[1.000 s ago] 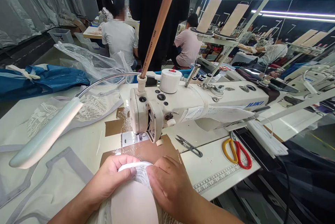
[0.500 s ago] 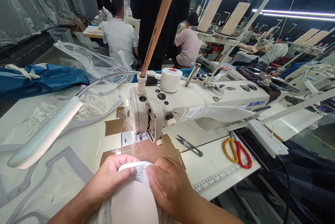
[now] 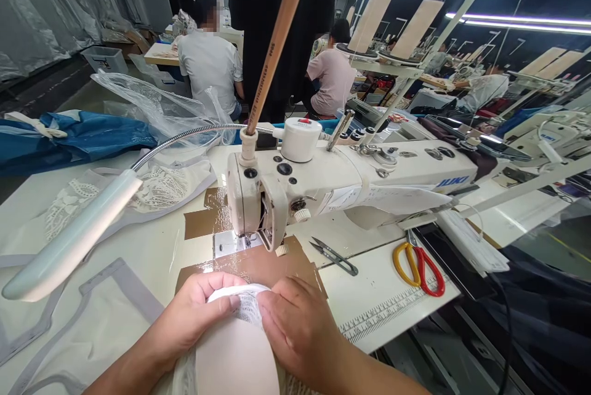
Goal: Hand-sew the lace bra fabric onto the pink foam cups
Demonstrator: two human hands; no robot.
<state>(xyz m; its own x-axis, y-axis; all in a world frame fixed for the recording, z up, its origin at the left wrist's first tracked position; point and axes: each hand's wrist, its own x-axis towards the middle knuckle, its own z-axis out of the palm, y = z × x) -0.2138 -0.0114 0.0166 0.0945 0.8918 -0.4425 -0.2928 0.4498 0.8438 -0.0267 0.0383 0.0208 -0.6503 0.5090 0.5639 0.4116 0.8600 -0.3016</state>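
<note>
Far on the left lies a blue cloth [image 3: 78,136], with a clear plastic bag [image 3: 152,106] just right of it. A long white lamp [image 3: 69,241] on a bendy neck hangs over the left part of the counter [image 3: 159,247]. Under the lamp sits a white cloth with lace on it [image 3: 157,189]. Nearer on the left lies a pale cloth with a grey edge [image 3: 92,321].

The left hand [image 3: 194,315] is at the near edge of the counter. It is closed, with the thumb on top, and it pinches the lace [image 3: 247,307] at the top of a white cup [image 3: 235,352]. The cup is near the middle, between the two hands, in front of the sewing machine [image 3: 332,179]. The right hand [image 3: 300,327] is curled over the right side of the cup, and its fingertips touch the lace. Its thumb is hidden, so I cannot tell if it grips.

Just past the hands is a shiny brown patch [image 3: 263,263] on the counter, under the needle end of the machine. Right of the patch lie small grey snips [image 3: 335,256]. Further right lie scissors [image 3: 420,266] with one yellow handle and one red handle. A ruler [image 3: 388,315] is printed along the near right edge of the counter.

Far behind the machine, two people [image 3: 210,63] sit with their backs turned.
</note>
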